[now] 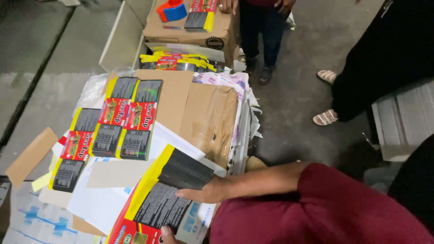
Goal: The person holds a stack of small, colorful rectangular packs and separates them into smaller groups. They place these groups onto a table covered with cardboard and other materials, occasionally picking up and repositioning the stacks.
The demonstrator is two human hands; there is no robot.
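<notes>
Stack of flattened printed cartons point(169, 192), black and grey panels with yellow and red borders, lies fanned at the near edge of the work pile, its top end resting toward the brown cardboard sheet point(199, 113). My right hand point(205, 193) lies across the stack's right edge, fingers spread flat and thumb tucked against the fanned edges; it is pressing and steadying more than gripping. My left hand point(166, 234) shows only as a fingertip or thumb at the bottom edge, touching the lower red panel of the stack; how far it is open I cannot tell. Judgement: the fan is uneven, so to square it well I would keep the right palm flat along the edge and push the offset cartons in against the left hand as a stop, with light pressure so the glossy sheets slide, not buckle. Risk: the stack sits on loose white sheets point(104, 203) and could skate. Just beyond, three more carton stacks point(126, 118) lie side by side on the pile, already fairly square. Farther off, a taped box point(190, 34) carries an orange and blue tape dispenser point(172, 10); other people's feet in sandals point(326, 117) stand on the grey floor point(36, 54) to the right.
</notes>
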